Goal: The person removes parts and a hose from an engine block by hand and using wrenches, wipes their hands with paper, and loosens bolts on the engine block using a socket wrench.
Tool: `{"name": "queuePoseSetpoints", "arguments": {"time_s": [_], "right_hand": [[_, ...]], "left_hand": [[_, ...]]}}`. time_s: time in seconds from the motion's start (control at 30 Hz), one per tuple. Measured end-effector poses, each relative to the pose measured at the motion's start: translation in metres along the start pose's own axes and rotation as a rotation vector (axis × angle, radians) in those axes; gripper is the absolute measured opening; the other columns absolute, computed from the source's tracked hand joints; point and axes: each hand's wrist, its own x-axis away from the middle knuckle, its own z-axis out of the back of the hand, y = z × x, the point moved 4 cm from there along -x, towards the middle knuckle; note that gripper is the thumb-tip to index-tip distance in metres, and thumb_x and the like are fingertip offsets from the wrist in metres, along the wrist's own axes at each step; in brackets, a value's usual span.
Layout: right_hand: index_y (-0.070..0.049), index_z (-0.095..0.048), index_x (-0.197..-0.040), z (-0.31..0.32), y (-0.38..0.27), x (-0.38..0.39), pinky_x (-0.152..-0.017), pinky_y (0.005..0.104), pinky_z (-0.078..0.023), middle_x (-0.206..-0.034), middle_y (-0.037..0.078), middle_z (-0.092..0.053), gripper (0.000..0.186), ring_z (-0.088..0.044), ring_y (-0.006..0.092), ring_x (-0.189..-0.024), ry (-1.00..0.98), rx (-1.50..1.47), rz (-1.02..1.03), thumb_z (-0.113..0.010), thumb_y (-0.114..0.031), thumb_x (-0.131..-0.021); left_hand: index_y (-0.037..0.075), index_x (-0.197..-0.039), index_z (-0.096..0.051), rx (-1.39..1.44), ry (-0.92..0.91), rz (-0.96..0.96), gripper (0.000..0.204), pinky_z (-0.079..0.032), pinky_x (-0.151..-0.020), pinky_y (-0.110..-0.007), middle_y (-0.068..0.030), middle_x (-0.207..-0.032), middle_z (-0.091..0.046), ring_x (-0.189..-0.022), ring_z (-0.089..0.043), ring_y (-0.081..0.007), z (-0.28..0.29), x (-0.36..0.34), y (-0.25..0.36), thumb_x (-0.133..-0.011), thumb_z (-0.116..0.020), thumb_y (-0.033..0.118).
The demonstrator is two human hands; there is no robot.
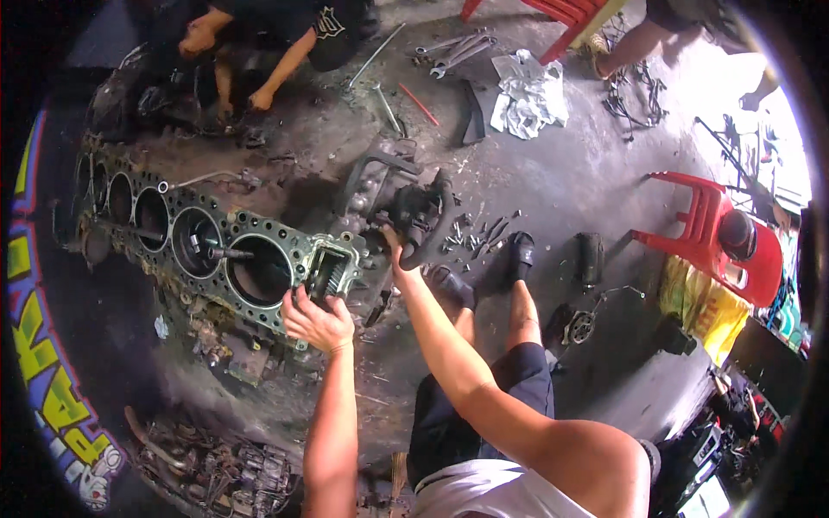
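Note:
A long engine block [207, 203] with a row of round cylinder bores lies at the left. At its near end is a rectangular opening with a toothed gear [326, 274] inside. My left hand [318, 321] rests on the block's edge beside that opening, fingers apart and holding nothing visible. My right hand [394, 245] reaches to the block's end, against a dark metal engine part [419, 211] with a thick curved hose [446, 207]; its fingers are mostly hidden. A socket tool [229, 254] lies across the bores.
A person [259, 39] works at the block's far side. Wrenches [466, 52], a crumpled white sheet [528, 93] and scattered bolts [471, 237] lie on the floor. Red plastic chairs [691, 216] stand at the right and top. A greasy metal assembly [224, 475] sits at lower left.

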Motion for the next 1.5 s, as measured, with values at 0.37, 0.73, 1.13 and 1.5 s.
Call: {"name": "queuePoseSetpoints", "arguments": {"time_s": [0.37,0.73,1.13,1.5], "right_hand": [[-0.015,-0.054,-0.105,0.006,-0.003,0.005,-0.058,0.0273,-0.037,-0.088,-0.001,-0.051,0.027,-0.046,0.0106,-0.070,-0.023,-0.168,-0.006,-0.065,-0.024,-0.082],[-0.015,-0.054,-0.102,0.005,0.014,0.018,-0.053,0.0259,-0.037,-0.083,-0.001,-0.052,0.025,-0.046,0.0096,-0.064,-0.028,-0.140,-0.048,-0.065,-0.024,-0.082],[-0.013,-0.053,-0.103,0.007,0.015,0.016,-0.054,0.0264,-0.039,-0.083,0.000,-0.053,0.026,-0.047,0.0111,-0.065,0.007,-0.099,-0.029,-0.065,-0.022,-0.081],[-0.012,-0.052,-0.104,0.002,0.013,0.021,-0.056,0.0268,-0.040,-0.084,0.002,-0.054,0.028,-0.049,0.0125,-0.066,0.016,-0.099,-0.046,-0.065,-0.019,-0.080]], "left_hand": [[0.006,-0.113,-0.049,-0.014,-0.003,0.001,0.047,-0.031,-0.087,-0.048,-0.0148,-0.121,-0.044,-0.110,-0.042,-0.0350,-0.001,0.001,-0.003,-0.071,-0.053,0.029],[0.006,-0.113,-0.048,0.012,0.044,-0.021,0.047,-0.031,-0.089,-0.049,-0.0162,-0.120,-0.045,-0.109,-0.041,-0.0359,-0.001,0.001,-0.010,-0.071,-0.053,0.028],[0.007,-0.114,-0.049,0.036,0.019,0.000,0.049,-0.029,-0.091,-0.050,-0.0154,-0.121,-0.044,-0.113,-0.039,-0.0357,-0.004,0.003,-0.012,-0.071,-0.054,0.030],[0.006,-0.113,-0.049,-0.010,0.021,-0.019,0.048,-0.030,-0.089,-0.048,-0.0153,-0.120,-0.044,-0.111,-0.040,-0.0348,-0.001,0.002,-0.009,-0.071,-0.053,0.028]]}}
